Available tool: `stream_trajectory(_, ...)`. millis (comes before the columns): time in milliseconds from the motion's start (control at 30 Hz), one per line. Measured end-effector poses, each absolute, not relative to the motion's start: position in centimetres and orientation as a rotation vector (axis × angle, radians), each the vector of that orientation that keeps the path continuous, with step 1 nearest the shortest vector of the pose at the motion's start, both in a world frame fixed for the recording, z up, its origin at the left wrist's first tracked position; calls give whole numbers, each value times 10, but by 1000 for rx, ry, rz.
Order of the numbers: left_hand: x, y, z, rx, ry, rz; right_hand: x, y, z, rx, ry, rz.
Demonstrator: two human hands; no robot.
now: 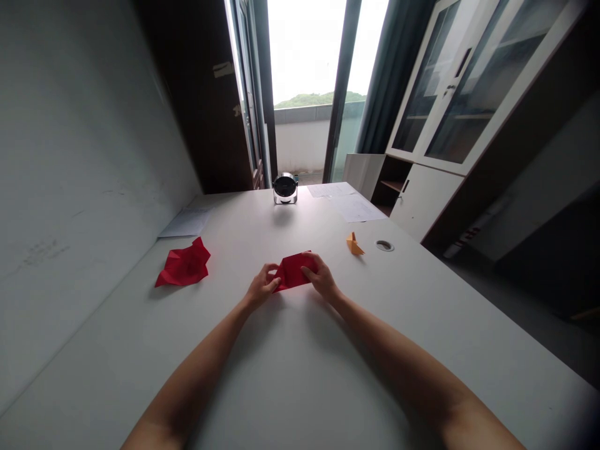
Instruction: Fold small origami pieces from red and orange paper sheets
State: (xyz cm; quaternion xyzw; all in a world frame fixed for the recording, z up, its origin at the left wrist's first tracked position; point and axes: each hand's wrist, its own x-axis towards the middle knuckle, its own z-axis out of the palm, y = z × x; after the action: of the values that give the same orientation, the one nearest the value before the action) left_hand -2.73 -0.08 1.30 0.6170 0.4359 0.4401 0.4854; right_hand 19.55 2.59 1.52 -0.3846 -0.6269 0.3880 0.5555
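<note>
Between my two hands is a folded sheet of red paper, held just over the white table. My left hand pinches its left end, thumb in front and fingers bent behind. At the right end my right hand grips the paper, its thumb pressed on the near face and the fingers at the back. A slanted fold shows near the left end. Another red paper, creased and crumpled, lies to the left. To the right stands a small folded orange paper figure.
A small round black fan-like device on a metal stand is at the table's far edge. White paper sheets lie at the far right, another sheet at the far left. A round cable hole sits near the right edge. A wall borders the left.
</note>
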Motion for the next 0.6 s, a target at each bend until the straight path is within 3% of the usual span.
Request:
stream_trajectory(167, -27, 2, 13, 1323, 867, 1109, 195, 25, 15, -904, -1463, 921)
stream_trajectory(600, -27, -4, 26, 1169, 901, 992, 193, 20, 19, -861, -1418, 1145)
